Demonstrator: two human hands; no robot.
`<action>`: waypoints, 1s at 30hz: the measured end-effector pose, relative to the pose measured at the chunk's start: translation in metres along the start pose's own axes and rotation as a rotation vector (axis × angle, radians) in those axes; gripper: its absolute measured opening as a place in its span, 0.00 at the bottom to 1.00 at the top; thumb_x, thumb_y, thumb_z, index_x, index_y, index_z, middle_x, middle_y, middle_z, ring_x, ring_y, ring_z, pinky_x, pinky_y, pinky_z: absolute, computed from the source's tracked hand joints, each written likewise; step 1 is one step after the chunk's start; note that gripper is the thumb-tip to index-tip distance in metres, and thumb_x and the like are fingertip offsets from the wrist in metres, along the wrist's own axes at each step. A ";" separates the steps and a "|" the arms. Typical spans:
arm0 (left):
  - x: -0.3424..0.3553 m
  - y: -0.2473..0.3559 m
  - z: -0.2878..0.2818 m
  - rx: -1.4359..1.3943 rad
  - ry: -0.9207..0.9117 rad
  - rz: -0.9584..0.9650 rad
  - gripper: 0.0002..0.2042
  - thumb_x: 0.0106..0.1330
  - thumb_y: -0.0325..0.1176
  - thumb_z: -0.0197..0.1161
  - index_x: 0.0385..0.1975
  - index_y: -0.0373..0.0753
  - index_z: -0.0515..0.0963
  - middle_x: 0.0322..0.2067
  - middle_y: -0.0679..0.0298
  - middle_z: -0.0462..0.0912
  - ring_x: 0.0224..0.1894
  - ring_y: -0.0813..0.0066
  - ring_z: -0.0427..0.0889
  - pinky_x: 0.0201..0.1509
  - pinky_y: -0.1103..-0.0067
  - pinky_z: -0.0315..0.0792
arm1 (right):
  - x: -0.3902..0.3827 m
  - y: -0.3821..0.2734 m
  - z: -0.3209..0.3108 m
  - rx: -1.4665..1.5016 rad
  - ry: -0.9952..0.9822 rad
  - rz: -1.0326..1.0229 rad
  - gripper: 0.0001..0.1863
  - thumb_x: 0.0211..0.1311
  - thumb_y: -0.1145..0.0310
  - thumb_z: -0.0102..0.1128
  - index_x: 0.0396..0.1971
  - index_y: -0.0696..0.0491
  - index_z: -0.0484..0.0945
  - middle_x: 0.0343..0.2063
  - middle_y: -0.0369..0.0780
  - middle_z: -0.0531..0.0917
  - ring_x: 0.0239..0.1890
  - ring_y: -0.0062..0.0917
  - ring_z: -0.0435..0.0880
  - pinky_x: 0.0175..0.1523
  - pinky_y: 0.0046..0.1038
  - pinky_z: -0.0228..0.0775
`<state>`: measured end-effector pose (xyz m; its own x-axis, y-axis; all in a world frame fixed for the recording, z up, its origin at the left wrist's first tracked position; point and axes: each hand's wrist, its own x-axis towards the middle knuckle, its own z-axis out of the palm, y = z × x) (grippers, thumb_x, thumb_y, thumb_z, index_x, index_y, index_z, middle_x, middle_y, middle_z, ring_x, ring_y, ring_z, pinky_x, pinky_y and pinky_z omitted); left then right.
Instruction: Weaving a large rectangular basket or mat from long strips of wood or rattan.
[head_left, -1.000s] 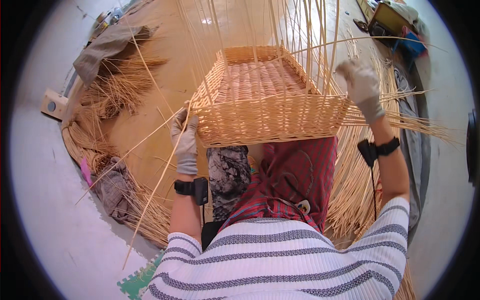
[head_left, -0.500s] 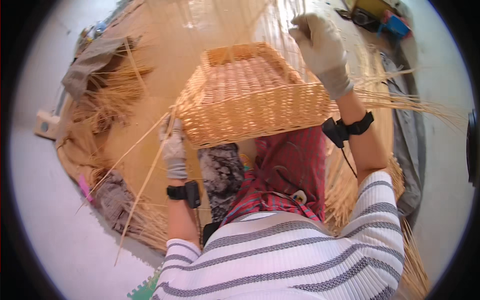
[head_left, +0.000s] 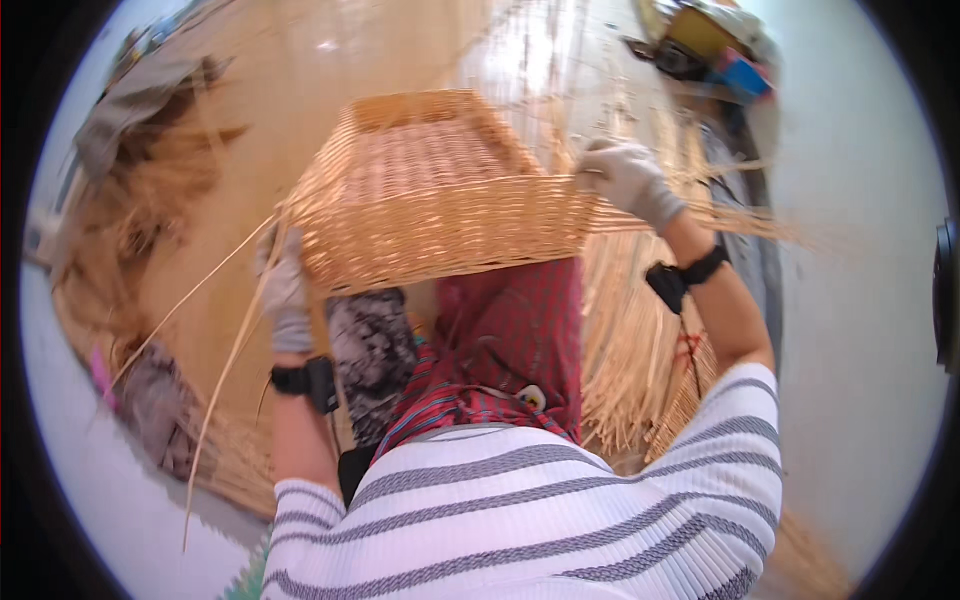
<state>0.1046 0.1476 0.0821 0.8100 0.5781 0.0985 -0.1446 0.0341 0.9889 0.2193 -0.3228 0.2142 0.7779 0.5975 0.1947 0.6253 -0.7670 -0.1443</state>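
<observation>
A rectangular wicker basket (head_left: 445,235) of pale yellow strands is tilted above my lap, its woven brownish bottom showing inside. My gloved left hand (head_left: 286,280) grips its near left corner, where two long loose strands (head_left: 228,370) hang down past the wrist. Beside the near right corner is my gloved right hand (head_left: 625,180), fingers curled together at rim height. What lies in those fingers, perhaps a thin strand, is too blurred to make out. Several loose strands (head_left: 735,218) stick out to the right from behind that wrist.
A bundle of pale strands (head_left: 625,350) lies on the floor right of my legs. More strands lie at the left by a grey cloth (head_left: 135,110). At the far right are a yellow box (head_left: 700,35) and a blue thing (head_left: 745,75). A pale wall (head_left: 860,250) stands on the right.
My right hand has come down from above the basket to beside its right corner. The whole view has shifted, so the basket and left hand appear farther left; the left hand keeps its grip.
</observation>
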 end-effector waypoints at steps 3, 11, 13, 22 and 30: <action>0.000 0.006 0.001 -0.001 0.038 0.007 0.15 0.72 0.34 0.69 0.54 0.36 0.81 0.47 0.65 0.86 0.45 0.79 0.83 0.51 0.82 0.80 | 0.006 0.003 0.004 -0.038 -0.036 -0.031 0.07 0.60 0.64 0.66 0.33 0.50 0.87 0.37 0.40 0.86 0.41 0.40 0.85 0.50 0.38 0.77; 0.000 0.007 0.004 -0.068 -0.008 0.020 0.13 0.71 0.32 0.70 0.51 0.36 0.81 0.44 0.66 0.86 0.44 0.82 0.83 0.50 0.84 0.80 | 0.052 -0.022 -0.039 -0.568 0.405 -0.240 0.06 0.64 0.62 0.65 0.29 0.40 0.88 0.33 0.29 0.87 0.41 0.27 0.86 0.50 0.40 0.73; -0.001 0.008 0.004 -0.103 -0.012 0.126 0.15 0.70 0.34 0.72 0.51 0.35 0.81 0.40 0.66 0.86 0.38 0.86 0.82 0.42 0.86 0.80 | 0.088 -0.033 -0.067 -0.679 0.417 -0.270 0.06 0.64 0.63 0.63 0.30 0.39 0.88 0.36 0.29 0.87 0.40 0.29 0.84 0.49 0.39 0.73; -0.006 0.017 0.014 0.043 -0.095 -0.015 0.13 0.71 0.36 0.71 0.49 0.36 0.81 0.37 0.69 0.84 0.32 0.86 0.78 0.34 0.85 0.75 | 0.151 -0.066 -0.059 -0.381 1.156 0.024 0.11 0.65 0.62 0.65 0.45 0.43 0.86 0.40 0.40 0.88 0.43 0.37 0.85 0.51 0.38 0.75; -0.019 0.022 0.036 -0.145 -0.106 -0.050 0.17 0.71 0.37 0.71 0.50 0.33 0.78 0.44 0.63 0.85 0.42 0.79 0.83 0.48 0.80 0.81 | 0.038 -0.164 0.077 1.111 -0.003 0.463 0.14 0.75 0.65 0.52 0.46 0.57 0.82 0.29 0.41 0.87 0.32 0.32 0.86 0.43 0.31 0.77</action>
<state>0.1061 0.1080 0.1059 0.8724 0.4840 0.0684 -0.1769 0.1821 0.9672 0.1514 -0.1560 0.1711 0.9420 0.3208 -0.0983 -0.0014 -0.2892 -0.9573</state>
